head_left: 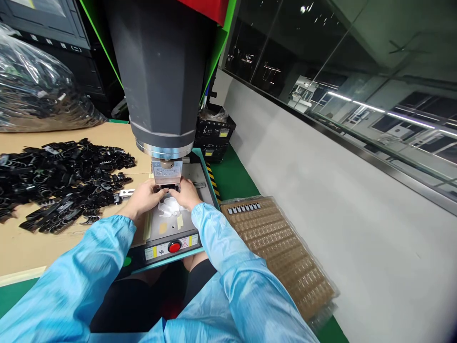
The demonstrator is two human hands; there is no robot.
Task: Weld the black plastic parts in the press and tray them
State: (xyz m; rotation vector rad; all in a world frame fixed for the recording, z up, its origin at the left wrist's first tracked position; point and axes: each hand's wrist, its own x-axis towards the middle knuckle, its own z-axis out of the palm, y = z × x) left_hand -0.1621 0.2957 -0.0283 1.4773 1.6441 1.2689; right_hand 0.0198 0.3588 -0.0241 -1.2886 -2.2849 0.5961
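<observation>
Under the machine point(160, 85), fingers point(160, 194) at black part point(169, 187), grip unclear, tray point(282, 257) holding pieces point(244, 208)

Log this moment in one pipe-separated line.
left hand: at black part | right hand: at same part | grips: unclear | above: metal block | left: black parts pile | right: tray, pieces in far row

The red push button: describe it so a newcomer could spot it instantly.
Start at the large dark gray machine head above the left hand and right hand. Come down past the metal work plate to the front panel along its near edge. The red push button there is the round disc among flat rectangular labels.
</observation>
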